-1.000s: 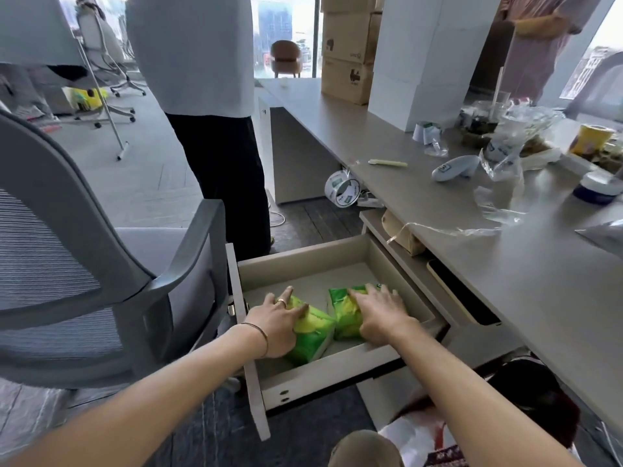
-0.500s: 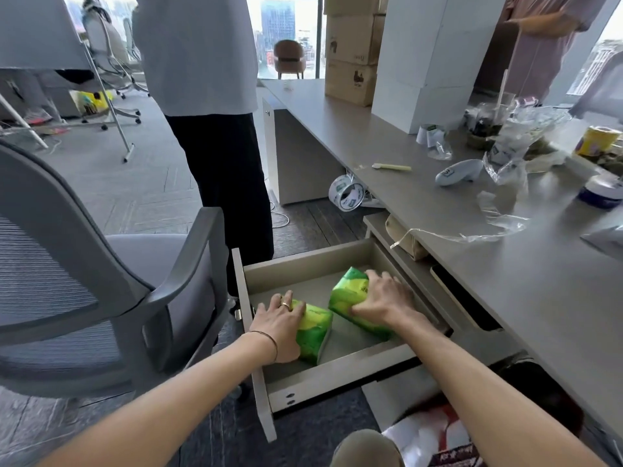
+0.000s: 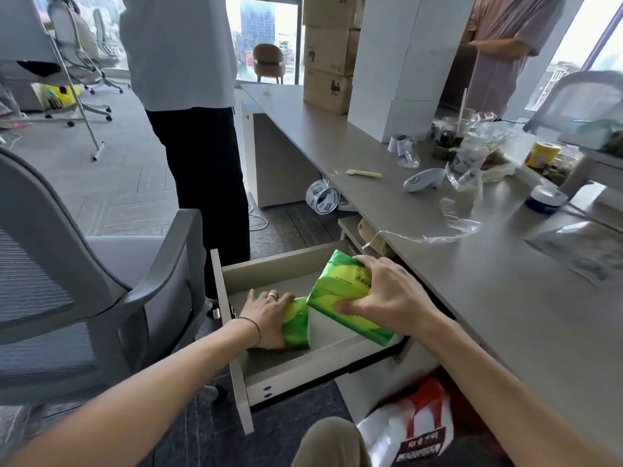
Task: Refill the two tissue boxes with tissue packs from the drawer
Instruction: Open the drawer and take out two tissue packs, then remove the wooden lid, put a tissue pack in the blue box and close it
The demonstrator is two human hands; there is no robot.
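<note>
The beige drawer under the desk stands pulled out. My right hand grips a green tissue pack and holds it tilted above the drawer's right side. My left hand lies on a second green tissue pack, which rests on the drawer floor at the left, fingers wrapped over its top. No tissue box is recognisable in view.
A grey office chair stands close at the left. One person stands behind the drawer, another at the desk's far side. The desk top carries plastic bags, tape rolls and cardboard boxes. A white and red bag sits below.
My right hand has lifted its green pack up out of the drawer and tilted it. My left hand stays on the other pack in the drawer.
</note>
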